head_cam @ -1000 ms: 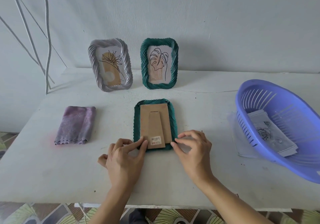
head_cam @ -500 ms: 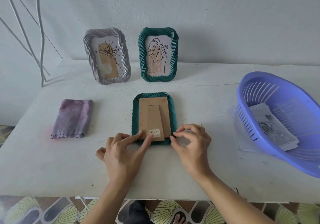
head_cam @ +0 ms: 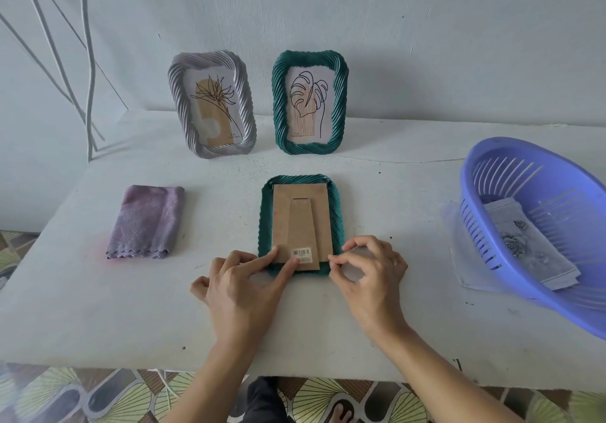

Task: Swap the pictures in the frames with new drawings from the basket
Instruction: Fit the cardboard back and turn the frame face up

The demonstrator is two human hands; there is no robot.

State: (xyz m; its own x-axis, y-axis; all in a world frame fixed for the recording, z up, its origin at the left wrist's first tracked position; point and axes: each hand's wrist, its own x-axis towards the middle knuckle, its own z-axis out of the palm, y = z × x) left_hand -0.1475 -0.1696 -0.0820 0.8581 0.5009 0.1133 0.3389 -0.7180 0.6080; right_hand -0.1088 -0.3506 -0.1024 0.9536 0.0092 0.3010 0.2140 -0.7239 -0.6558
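A green frame [head_cam: 337,213] lies face down in the middle of the white table [head_cam: 98,317], its brown cardboard backing [head_cam: 300,222] with a folded stand facing up. My left hand [head_cam: 242,288] presses two straight fingers on the backing's near left corner. My right hand [head_cam: 370,275] has its fingers curled at the frame's near right corner, fingertips pinching at the edge there. At the back stand a grey frame [head_cam: 212,104] with a flower drawing and a green frame [head_cam: 310,101] with a leaf drawing. A purple basket [head_cam: 511,173] on the right holds drawings [head_cam: 524,242].
A folded purple cloth [head_cam: 146,222] lies on the left of the table. The wall rises just behind the standing frames. White cables [head_cam: 85,62] hang at the far left. A clear plastic sheet [head_cam: 459,245] sticks out under the basket. A patterned floor shows below the table's near edge.
The view has shifted slightly. Both hands stay at the near end of the face-down frame; my left fingers have slid a little further onto the backing.
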